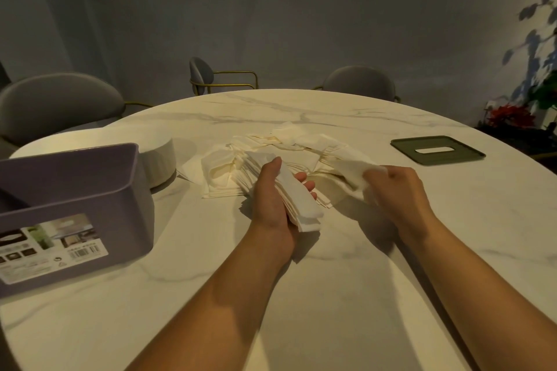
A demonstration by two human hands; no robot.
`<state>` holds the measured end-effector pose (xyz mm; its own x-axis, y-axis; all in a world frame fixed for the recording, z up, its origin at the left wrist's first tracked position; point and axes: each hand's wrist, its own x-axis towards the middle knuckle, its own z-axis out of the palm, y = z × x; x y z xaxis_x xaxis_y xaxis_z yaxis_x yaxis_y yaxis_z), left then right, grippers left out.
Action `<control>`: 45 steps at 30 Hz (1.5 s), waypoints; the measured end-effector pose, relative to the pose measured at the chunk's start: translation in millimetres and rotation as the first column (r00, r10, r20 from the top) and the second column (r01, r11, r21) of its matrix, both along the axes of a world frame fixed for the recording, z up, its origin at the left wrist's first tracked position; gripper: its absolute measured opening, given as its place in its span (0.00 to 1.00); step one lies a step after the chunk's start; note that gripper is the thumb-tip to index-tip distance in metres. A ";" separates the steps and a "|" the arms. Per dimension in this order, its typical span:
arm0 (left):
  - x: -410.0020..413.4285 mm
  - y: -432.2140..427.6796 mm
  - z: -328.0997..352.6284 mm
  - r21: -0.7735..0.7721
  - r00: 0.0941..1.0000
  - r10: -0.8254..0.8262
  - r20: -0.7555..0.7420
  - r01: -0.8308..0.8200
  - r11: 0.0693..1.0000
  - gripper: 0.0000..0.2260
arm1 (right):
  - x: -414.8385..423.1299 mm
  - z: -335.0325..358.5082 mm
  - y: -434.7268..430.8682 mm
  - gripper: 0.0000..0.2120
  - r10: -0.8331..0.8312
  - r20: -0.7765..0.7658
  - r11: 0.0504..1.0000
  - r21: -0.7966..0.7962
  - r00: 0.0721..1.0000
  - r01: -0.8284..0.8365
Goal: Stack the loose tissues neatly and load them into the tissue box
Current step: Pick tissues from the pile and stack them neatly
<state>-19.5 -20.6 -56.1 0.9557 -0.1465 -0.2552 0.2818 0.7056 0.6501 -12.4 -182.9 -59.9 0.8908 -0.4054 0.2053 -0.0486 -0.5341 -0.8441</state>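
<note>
My left hand grips a stack of folded white tissues just above the table, thumb on one side and fingers curled under the other. To its right, my right hand pinches a single loose tissue lifted off the pile. A scattered pile of loose tissues lies on the table beyond both hands. The purple tissue box stands open at the left with a label on its front. Its dark green slotted lid lies flat at the right.
Everything rests on a round white marble table. A white round dish sits behind the box. Grey chairs with gold frames stand around the far edge. Plants and red flowers are at the right wall.
</note>
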 end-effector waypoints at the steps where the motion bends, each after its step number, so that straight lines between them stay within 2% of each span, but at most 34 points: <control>1: -0.1 0.1 0.2 -0.005 1.000 -0.003 -0.006 0.003 1.000 0.15 | 1.1 1.4 0.6 0.09 -0.020 0.001 0.996 0.085 1.000 0.020; 4: -1.4 -0.2 1.8 -0.026 1.000 -0.009 -0.019 0.009 1.000 0.16 | 2.1 4.8 2.4 0.04 -0.098 -0.008 0.938 0.334 0.995 0.095; 8: -2.7 0.2 2.4 -0.084 0.999 -0.034 -0.036 0.031 0.996 0.18 | -1.0 7.2 4.8 0.04 -0.164 0.221 0.932 0.355 0.961 0.077; 10: -2.4 -1.2 1.6 -0.079 0.998 -0.058 -0.026 0.056 0.995 0.21 | -8.5 8.4 13.8 0.08 -0.075 0.386 0.976 0.218 0.919 -0.011; 12: -2.2 -3.1 0.5 -0.075 0.996 -0.082 0.019 0.083 0.994 0.23 | -13.6 5.7 24.5 0.11 0.179 0.477 0.983 -0.058 0.861 -0.173; 13: -3.3 -4.6 0.4 -0.081 0.993 -0.107 0.043 0.110 0.991 0.23 | -14.1 2.6 29.3 0.12 0.315 0.445 0.949 -0.164 0.838 -0.269; 15: -5.0 -5.2 -0.4 -0.068 0.981 -0.174 0.083 0.180 0.981 0.25 | -16.4 -0.5 40.1 0.14 0.536 0.305 0.843 -0.238 0.787 -0.482; 17: -5.8 -3.2 -0.5 -0.070 0.979 -0.192 0.063 0.196 0.978 0.25 | -18.5 1.2 47.5 0.10 0.618 0.211 0.785 -0.226 0.757 -0.578; 18: -5.0 -1.4 -0.1 -0.096 0.984 -0.171 0.047 0.175 0.980 0.23 | -19.5 3.7 46.8 0.09 0.612 0.231 0.791 -0.191 0.757 -0.581; 20: -1.8 1.9 0.0 -0.140 0.997 -0.072 -0.004 0.071 0.988 0.19 | -17.7 8.8 36.1 0.07 0.506 0.318 0.859 -0.105 0.802 -0.501; 21: 0.2 3.5 0.3 -0.148 0.999 -0.021 -0.035 0.016 0.989 0.19 | -13.4 9.2 26.2 0.06 0.407 0.311 0.912 -0.094 0.859 -0.398; 22: 1.6 4.9 0.4 -0.156 0.999 0.014 -0.052 -0.022 0.988 0.18 | -8.3 8.7 15.4 0.06 0.301 0.239 0.953 -0.114 0.923 -0.281; 24: 2.6 5.8 1.1 -0.157 0.997 0.045 -0.059 -0.054 0.986 0.17 | -1.0 3.8 -1.3 0.11 0.107 -0.046 0.974 -0.195 0.993 -0.114; 26: 3.8 5.1 -1.0 -0.142 0.997 0.052 -0.049 -0.058 0.988 0.17 | 2.5 -2.8 -5.4 0.13 0.039 -0.275 0.946 -0.300 0.961 -0.124; 28: 3.1 4.3 -1.4 -0.129 0.998 0.057 -0.033 -0.061 0.990 0.17 | -0.1 -1.3 -0.6 0.11 0.035 -0.366 0.910 -0.373 0.930 -0.181; 31: 3.2 3.4 0.0 -0.122 0.997 0.073 -0.040 -0.078 0.989 0.16 | -7.3 9.6 1.9 0.12 0.053 -0.443 0.903 -0.360 0.895 -0.232; 34: 3.4 3.3 0.4 -0.119 0.998 0.049 -0.042 -0.054 0.991 0.15 | -10.3 11.7 -3.5 0.09 0.102 -0.470 0.909 -0.315 0.877 -0.275; 38: 4.7 4.6 -2.9 -0.079 1.000 0.007 -0.030 -0.009 0.997 0.16 | -16.7 13.9 -6.5 0.06 0.183 -0.352 0.949 -0.179 0.918 -0.258; 41: 4.9 5.8 -3.7 -0.060 0.999 -0.046 -0.020 0.045 0.997 0.18 | -21.3 19.9 -1.4 0.04 0.209 -0.212 0.975 0.119 0.955 -0.187; 43: 3.5 6.1 -2.8 -0.041 0.998 -0.067 -0.009 0.067 0.997 0.18 | -23.5 24.4 2.1 0.03 0.233 -0.168 0.914 0.374 0.958 -0.157; 45: 2.1 6.0 -1.5 -0.020 0.995 -0.096 -0.012 0.096 0.995 0.19 | -25.0 28.0 3.0 0.05 0.255 -0.147 0.811 0.570 0.956 -0.129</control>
<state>-17.4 -14.6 -57.7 0.9337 -0.2423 -0.2636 0.3569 0.6872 0.6328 -37.4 -179.9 -31.9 0.9579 -0.2097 -0.1961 -0.2009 -0.0016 -0.9796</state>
